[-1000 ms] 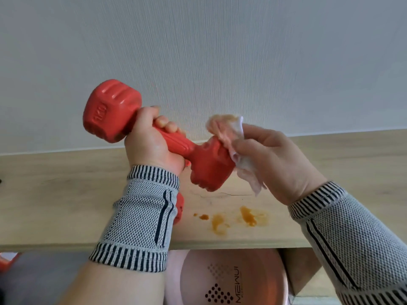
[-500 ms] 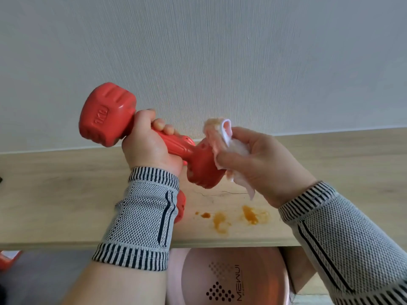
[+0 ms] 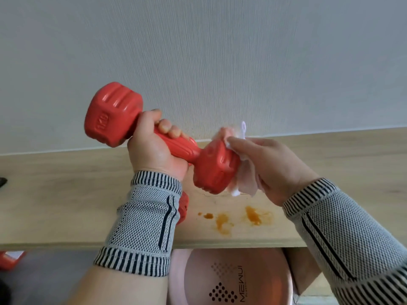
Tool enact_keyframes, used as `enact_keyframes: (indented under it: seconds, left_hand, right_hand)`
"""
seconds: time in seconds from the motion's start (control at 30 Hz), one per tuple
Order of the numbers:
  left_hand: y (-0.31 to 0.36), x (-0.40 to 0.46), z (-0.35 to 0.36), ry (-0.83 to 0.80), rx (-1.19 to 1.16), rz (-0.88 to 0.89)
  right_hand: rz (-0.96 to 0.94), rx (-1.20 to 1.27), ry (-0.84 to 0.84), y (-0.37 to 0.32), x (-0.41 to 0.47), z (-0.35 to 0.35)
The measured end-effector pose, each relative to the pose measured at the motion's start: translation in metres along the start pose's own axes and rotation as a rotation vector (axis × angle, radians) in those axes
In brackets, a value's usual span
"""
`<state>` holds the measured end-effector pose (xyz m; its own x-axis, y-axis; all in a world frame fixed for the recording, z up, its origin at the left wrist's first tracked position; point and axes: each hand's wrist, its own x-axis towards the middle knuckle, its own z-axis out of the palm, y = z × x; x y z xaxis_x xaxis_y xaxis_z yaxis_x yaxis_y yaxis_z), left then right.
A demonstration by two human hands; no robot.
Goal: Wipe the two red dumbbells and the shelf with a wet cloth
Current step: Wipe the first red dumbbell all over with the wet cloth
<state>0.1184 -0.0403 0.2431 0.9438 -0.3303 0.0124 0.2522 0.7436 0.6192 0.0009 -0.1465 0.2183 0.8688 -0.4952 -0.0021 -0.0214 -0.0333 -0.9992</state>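
At frame centre, my left hand (image 3: 154,150) grips the dumbbell (image 3: 211,170) by its handle above the shelf (image 3: 66,194); my right hand (image 3: 273,166) presses the clutched cloth (image 3: 246,181) against its lower-right head.

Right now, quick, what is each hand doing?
Left hand: closed around the handle of the red dumbbell.
Right hand: holding the wet cloth against the dumbbell's end.

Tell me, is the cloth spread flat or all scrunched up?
Scrunched up. The cloth is bunched in the right hand, pressed against the dumbbell.
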Motion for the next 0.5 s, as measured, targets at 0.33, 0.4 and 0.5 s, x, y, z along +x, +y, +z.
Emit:
enact_keyframes:
  seconds: [0.33, 0.4, 0.5]
  left_hand:
    - [-0.001, 0.002, 0.003, 0.07, 0.053, 0.11]
    - [-0.002, 0.003, 0.004, 0.162, 0.213, 0.131]
    - [-0.002, 0.007, 0.007, 0.172, 0.255, 0.009]
  right_hand:
    - [0.221, 0.401, -0.189, 0.006, 0.006, -0.004]
    - [0.164, 0.386, -0.1, 0.006, 0.008, -0.001]
    - [0.03, 0.348, 0.013, 0.008, 0.009, 0.004]
